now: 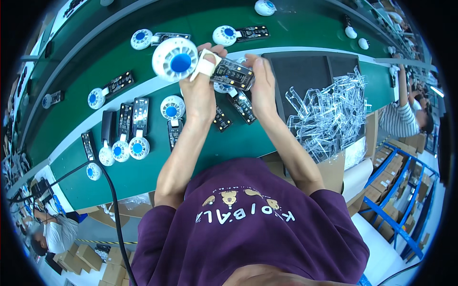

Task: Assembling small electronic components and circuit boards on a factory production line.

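Observation:
Above the bench I hold a fan-like unit (174,59) with a round white head, a blue centre and a black circuit-board handle (232,74). My left hand (199,90) is closed round its white neck, the thumb on top. My right hand (263,83) grips the far end of the handle, its fingers bent along the edge. A clear plastic cover seems to lie over the board. Partly hidden below my hands, more units lie on the green bench, one with its board (242,107) showing between my wrists.
Clear plastic frames (327,117) are heaped on a black tray (300,66) at right. Similar units (139,148) lie in a row at left. Others (224,35) sit on the green conveyor (200,21) beyond a pale rail. A black cable (114,190) crosses at left. Other people work at both sides.

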`<state>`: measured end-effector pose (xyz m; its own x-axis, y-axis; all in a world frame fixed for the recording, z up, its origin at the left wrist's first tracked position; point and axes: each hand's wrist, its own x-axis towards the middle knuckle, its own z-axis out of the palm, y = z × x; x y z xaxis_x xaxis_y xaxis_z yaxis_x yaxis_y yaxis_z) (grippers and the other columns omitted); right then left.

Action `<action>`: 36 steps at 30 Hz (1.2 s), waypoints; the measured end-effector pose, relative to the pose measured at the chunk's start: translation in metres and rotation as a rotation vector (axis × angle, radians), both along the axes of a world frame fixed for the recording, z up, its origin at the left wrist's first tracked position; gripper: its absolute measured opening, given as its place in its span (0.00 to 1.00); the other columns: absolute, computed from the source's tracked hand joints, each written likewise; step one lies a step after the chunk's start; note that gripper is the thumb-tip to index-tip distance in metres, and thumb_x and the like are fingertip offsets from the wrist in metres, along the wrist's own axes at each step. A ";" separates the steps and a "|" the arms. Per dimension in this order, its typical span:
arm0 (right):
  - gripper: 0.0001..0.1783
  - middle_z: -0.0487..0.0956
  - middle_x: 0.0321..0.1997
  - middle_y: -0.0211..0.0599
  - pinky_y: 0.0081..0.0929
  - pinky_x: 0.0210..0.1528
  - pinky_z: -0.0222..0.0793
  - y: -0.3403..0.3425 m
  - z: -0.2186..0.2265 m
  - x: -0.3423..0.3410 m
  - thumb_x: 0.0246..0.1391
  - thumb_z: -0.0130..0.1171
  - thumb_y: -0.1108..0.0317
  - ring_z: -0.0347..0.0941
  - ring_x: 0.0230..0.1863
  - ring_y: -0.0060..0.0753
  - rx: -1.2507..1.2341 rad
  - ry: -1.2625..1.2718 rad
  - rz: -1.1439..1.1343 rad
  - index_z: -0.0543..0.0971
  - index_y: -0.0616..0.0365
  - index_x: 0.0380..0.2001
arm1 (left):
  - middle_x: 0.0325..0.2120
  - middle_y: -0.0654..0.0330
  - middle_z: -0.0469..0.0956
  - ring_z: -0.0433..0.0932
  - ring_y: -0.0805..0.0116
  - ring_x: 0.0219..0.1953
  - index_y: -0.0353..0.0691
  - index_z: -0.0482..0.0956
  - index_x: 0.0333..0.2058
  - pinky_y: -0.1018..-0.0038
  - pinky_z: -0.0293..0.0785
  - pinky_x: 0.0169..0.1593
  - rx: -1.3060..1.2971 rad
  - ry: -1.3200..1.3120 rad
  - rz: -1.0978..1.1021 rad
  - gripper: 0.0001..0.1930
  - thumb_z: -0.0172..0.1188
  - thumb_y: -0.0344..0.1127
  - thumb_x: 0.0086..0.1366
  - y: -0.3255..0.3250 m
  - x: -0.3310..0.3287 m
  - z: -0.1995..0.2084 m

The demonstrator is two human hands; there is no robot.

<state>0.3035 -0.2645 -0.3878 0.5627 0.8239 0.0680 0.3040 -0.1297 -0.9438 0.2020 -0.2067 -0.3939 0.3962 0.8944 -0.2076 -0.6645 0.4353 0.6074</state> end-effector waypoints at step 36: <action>0.15 0.76 0.32 0.42 0.27 0.36 0.68 -0.057 -0.010 0.165 0.49 0.57 0.64 0.74 0.34 0.34 -0.646 -0.747 0.177 0.74 0.59 0.39 | 0.40 0.55 0.72 0.72 0.64 0.42 0.36 0.68 0.47 0.72 0.73 0.35 0.196 1.340 0.433 0.29 0.65 0.43 0.49 0.182 -0.366 -0.081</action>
